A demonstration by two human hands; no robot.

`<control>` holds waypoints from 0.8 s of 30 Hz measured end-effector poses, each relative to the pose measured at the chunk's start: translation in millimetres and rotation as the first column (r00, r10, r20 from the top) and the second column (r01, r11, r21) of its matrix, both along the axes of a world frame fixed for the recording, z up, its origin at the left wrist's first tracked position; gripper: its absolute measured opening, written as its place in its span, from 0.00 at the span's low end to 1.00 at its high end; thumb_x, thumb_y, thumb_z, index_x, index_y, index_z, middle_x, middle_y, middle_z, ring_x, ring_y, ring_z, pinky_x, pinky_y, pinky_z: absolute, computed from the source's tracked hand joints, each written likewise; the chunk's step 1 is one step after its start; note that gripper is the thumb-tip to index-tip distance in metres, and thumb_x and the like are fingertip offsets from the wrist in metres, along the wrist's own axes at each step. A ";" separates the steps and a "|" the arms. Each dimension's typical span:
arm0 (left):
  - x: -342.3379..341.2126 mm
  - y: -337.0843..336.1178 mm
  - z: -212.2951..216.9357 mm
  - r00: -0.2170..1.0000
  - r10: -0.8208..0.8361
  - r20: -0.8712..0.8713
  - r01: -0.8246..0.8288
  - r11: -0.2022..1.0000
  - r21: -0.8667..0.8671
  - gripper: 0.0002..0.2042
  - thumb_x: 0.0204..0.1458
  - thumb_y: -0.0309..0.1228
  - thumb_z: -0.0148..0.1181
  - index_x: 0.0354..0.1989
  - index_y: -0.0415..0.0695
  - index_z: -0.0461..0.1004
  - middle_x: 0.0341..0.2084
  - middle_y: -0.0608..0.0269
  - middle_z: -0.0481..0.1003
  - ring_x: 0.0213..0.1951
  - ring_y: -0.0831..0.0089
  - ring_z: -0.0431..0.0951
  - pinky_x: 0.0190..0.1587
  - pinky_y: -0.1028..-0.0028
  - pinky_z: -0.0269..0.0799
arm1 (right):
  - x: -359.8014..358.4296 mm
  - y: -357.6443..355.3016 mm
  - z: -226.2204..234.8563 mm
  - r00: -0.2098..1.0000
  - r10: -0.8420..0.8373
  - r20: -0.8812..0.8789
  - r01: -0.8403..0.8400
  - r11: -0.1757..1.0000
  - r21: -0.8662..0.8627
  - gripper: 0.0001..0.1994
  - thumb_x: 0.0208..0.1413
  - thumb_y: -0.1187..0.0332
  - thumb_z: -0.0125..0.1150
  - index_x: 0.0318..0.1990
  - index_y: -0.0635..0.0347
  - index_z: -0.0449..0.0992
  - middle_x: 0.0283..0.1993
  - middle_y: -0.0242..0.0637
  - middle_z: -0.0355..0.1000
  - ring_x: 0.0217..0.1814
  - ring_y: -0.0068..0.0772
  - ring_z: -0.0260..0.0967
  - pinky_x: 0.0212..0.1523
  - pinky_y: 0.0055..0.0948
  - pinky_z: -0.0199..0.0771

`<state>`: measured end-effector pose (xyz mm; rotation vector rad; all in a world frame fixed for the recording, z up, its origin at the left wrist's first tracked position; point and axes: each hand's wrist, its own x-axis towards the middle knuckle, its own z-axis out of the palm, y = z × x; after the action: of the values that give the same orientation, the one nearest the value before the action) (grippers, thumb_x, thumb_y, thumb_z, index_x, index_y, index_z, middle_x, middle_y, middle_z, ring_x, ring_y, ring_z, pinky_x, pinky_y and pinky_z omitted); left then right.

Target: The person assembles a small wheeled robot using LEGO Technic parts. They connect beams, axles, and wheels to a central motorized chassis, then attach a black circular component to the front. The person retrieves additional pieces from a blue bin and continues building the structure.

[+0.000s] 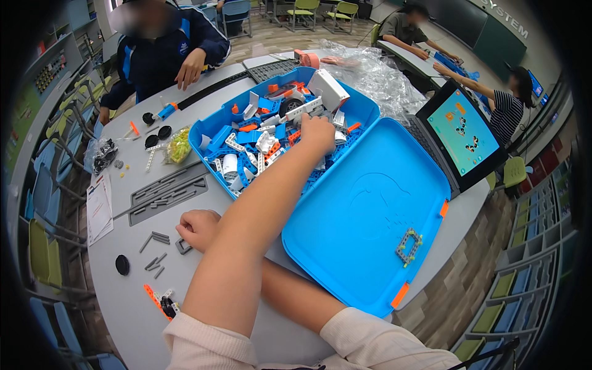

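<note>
My arms cross, the left passing over the right. Reaching into a blue bin (203,132) of loose building parts, my left hand (318,134) has its fingers bent in among white and grey pieces; what they pinch is hidden. The bin holds blue, white and orange beams, a black wheel (290,106) and a white box (328,88). My right hand (198,229) rests curled low over the table at the left, closed on a small grey rectangular frame (183,246) that pokes out from under it. A similar grey frame with green pins (408,248) lies on the blue lid (364,216).
Grey rods lie on a dark tray (166,194) and loose beside it. Nearby are a black disc (123,265), an orange-and-white assembly (161,302), a bag of green parts (179,145) and papers (99,209). A laptop (462,135) stands right; a person (163,49) sits opposite.
</note>
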<state>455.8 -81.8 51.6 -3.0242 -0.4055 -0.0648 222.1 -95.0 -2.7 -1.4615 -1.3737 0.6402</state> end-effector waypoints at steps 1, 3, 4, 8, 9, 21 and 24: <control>2.5 -0.3 -0.2 1.000 -0.004 -0.018 0.004 1.000 0.015 0.20 0.41 0.45 0.63 0.42 0.48 0.78 0.43 0.64 0.73 0.49 0.67 0.72 0.54 0.58 0.55 | 0.9 -0.5 1.7 1.000 -0.004 0.003 0.004 1.000 -0.001 0.10 0.52 0.64 0.57 0.28 0.61 0.74 0.26 0.41 0.72 0.27 0.42 0.70 0.29 0.38 0.67; 4.6 2.3 -1.3 0.999 -0.039 -0.037 0.039 0.999 0.012 0.20 0.40 0.38 0.64 0.45 0.48 0.77 0.43 0.65 0.73 0.49 0.68 0.71 0.55 0.58 0.55 | 1.9 -1.6 4.4 1.000 -0.002 0.001 0.002 1.000 0.021 0.09 0.52 0.64 0.57 0.28 0.61 0.74 0.25 0.41 0.72 0.27 0.41 0.70 0.28 0.38 0.66; 3.8 4.2 -2.4 0.998 -0.055 -0.025 0.057 0.997 0.048 0.19 0.39 0.39 0.64 0.42 0.48 0.78 0.42 0.64 0.72 0.49 0.67 0.71 0.53 0.59 0.57 | 1.9 -1.9 5.7 1.000 -0.003 0.000 0.003 1.000 -0.001 0.09 0.52 0.64 0.57 0.28 0.61 0.74 0.25 0.41 0.72 0.27 0.41 0.70 0.28 0.38 0.66; -6.8 12.1 -2.3 0.991 -0.136 -0.002 0.136 0.990 0.049 0.16 0.38 0.40 0.64 0.37 0.48 0.80 0.39 0.61 0.73 0.47 0.66 0.71 0.51 0.60 0.59 | 1.6 -1.7 4.9 0.999 0.032 0.001 -0.032 0.997 -0.076 0.12 0.54 0.61 0.55 0.30 0.61 0.75 0.27 0.41 0.73 0.30 0.38 0.72 0.32 0.36 0.68; -10.8 13.3 0.4 0.987 -0.159 -0.007 0.159 0.987 0.009 0.16 0.39 0.39 0.64 0.37 0.47 0.79 0.38 0.61 0.73 0.46 0.65 0.72 0.51 0.59 0.59 | 1.6 -0.5 3.1 0.999 0.040 -0.021 -0.041 0.996 -0.074 0.12 0.54 0.61 0.56 0.29 0.61 0.74 0.26 0.40 0.72 0.29 0.37 0.71 0.31 0.36 0.67; -175.9 59.3 87.0 0.666 0.462 0.586 0.630 0.073 -0.773 0.26 0.52 0.31 0.60 0.58 0.42 0.60 0.51 0.58 0.70 0.48 0.77 0.71 0.50 0.76 0.66 | 1.4 8.8 -15.3 0.988 -0.002 0.151 0.003 1.000 -0.009 0.13 0.50 0.58 0.56 0.36 0.57 0.78 0.33 0.44 0.75 0.37 0.48 0.72 0.38 0.38 0.71; -202.9 64.4 85.6 0.673 0.523 0.523 0.598 0.033 -0.801 0.24 0.53 0.32 0.59 0.58 0.46 0.60 0.53 0.60 0.69 0.49 0.76 0.71 0.49 0.74 0.68 | 1.8 3.3 -6.8 0.999 -0.003 0.049 0.005 0.999 -0.040 0.13 0.50 0.58 0.56 0.35 0.57 0.79 0.31 0.42 0.76 0.34 0.45 0.73 0.36 0.36 0.71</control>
<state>252.9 -17.4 137.2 -4.1706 -0.5473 -2.1750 223.9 -91.7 -9.5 -1.5212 -1.4024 0.6362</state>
